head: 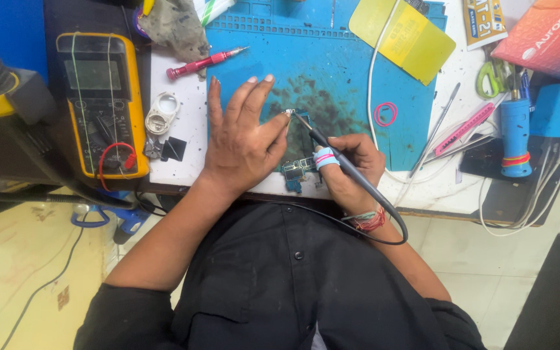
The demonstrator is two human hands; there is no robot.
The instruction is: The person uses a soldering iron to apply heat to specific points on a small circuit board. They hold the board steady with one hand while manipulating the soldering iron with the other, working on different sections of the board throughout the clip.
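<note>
1. Desk carries a blue mat under both hands.
2. Left hand lies spread, fingertips pinning a small circuit board near the desk's front edge.
3. Right hand is clamped around a soldering iron, tip beside the left fingertips.
4. Soldering seems under way; the next touch calls for a steady tip.

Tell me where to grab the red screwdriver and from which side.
Grip the red screwdriver around its red handle, coming from above. It lies flat on the table, metal tip toward the blue mat, and the handle is the thicker, exposed part left of the mat.
</note>
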